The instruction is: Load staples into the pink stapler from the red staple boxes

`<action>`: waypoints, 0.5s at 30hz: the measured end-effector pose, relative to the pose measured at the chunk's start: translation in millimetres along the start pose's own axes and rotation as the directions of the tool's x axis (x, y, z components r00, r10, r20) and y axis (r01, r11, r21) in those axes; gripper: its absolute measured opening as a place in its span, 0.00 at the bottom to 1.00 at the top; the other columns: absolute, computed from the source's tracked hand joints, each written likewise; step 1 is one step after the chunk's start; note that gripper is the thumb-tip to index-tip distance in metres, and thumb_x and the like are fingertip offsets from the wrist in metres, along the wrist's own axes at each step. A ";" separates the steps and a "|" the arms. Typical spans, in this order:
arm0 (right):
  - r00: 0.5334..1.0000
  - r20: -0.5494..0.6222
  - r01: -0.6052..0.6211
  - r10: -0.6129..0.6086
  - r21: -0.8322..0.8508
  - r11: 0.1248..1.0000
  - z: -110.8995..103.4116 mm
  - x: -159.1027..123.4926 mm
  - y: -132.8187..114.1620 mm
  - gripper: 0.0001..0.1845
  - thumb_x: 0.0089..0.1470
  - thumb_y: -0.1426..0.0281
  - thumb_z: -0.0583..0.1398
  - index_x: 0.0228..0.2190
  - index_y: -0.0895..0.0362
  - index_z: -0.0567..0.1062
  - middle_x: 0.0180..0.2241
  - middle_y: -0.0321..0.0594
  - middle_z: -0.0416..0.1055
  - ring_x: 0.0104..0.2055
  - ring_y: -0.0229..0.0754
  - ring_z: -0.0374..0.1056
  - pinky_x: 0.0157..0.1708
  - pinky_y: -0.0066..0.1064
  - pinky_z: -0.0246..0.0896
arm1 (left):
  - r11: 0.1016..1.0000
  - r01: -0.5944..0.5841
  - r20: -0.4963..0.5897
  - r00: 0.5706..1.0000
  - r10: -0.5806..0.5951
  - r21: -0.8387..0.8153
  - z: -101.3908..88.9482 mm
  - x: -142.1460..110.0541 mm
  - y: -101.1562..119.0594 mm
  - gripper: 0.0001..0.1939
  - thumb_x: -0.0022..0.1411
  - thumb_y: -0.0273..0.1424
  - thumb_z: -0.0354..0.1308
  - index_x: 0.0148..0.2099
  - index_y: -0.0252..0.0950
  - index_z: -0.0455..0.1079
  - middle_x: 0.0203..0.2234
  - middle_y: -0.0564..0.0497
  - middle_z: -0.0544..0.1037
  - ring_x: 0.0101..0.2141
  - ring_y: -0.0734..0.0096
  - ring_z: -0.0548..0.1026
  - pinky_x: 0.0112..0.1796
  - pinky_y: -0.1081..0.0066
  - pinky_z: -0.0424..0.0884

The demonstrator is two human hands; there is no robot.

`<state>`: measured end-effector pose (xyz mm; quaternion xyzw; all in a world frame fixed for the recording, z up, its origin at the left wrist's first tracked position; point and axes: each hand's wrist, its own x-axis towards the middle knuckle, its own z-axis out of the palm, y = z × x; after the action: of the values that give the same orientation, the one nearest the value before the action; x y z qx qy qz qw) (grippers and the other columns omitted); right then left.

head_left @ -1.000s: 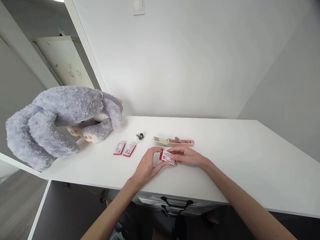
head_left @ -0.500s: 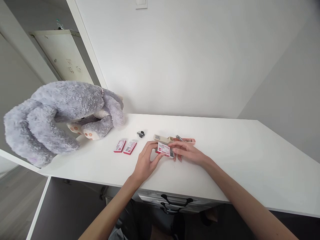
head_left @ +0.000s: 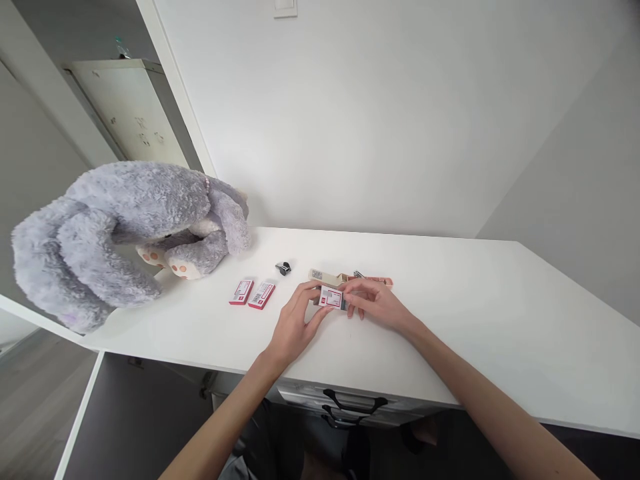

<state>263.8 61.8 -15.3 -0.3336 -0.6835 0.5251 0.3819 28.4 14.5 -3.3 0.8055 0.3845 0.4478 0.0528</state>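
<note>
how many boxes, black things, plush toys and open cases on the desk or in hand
Red-and-white boxes: 3, one between left hand and right hand
Small black item: 1
Plush toy: 1
Open case: 1
Total: 6

Plain off-white wall (head_left: 360,120) w/ light switch (head_left: 285,7) up top; white countertop (head_left: 480,320) over drawers (head_left: 345,403) w/ blk handles; grey wood-look floor (head_left: 35,407) at L.

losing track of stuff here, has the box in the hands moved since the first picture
Yes, slightly: the box has gone toward the open case and now partly overlaps its near edge in view.
</note>
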 end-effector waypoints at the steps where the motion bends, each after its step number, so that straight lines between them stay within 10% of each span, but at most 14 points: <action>1: 1.000 -0.008 0.007 -0.007 -0.022 1.000 0.3 0.1 0.0 0.16 0.61 0.54 0.64 0.38 0.54 0.79 0.46 0.46 0.79 0.30 0.41 0.77 0.26 0.32 0.68 | 1.000 -0.002 0.006 1.000 0.002 -0.003 -0.1 0.2 0.4 0.09 0.72 0.33 0.57 0.53 0.40 0.67 0.54 0.42 0.75 0.54 0.61 0.76 0.52 0.59 0.75; 15: 0.972 -0.141 0.125 -0.187 -0.359 0.925 1.7 4.9 13.9 0.10 0.60 0.59 0.65 0.40 0.48 0.85 0.50 0.42 0.77 0.40 0.46 0.75 0.34 0.38 0.70 | 0.999 0.023 -0.001 1.000 -0.023 0.045 1.1 -0.4 -1.2 0.09 0.72 0.35 0.57 0.51 0.40 0.67 0.54 0.43 0.76 0.47 0.64 0.79 0.44 0.64 0.77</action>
<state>260.7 68.3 -28.2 -0.3845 -0.7541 0.3329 0.4155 28.4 15.3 -4.7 0.8020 0.4038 0.4384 0.0399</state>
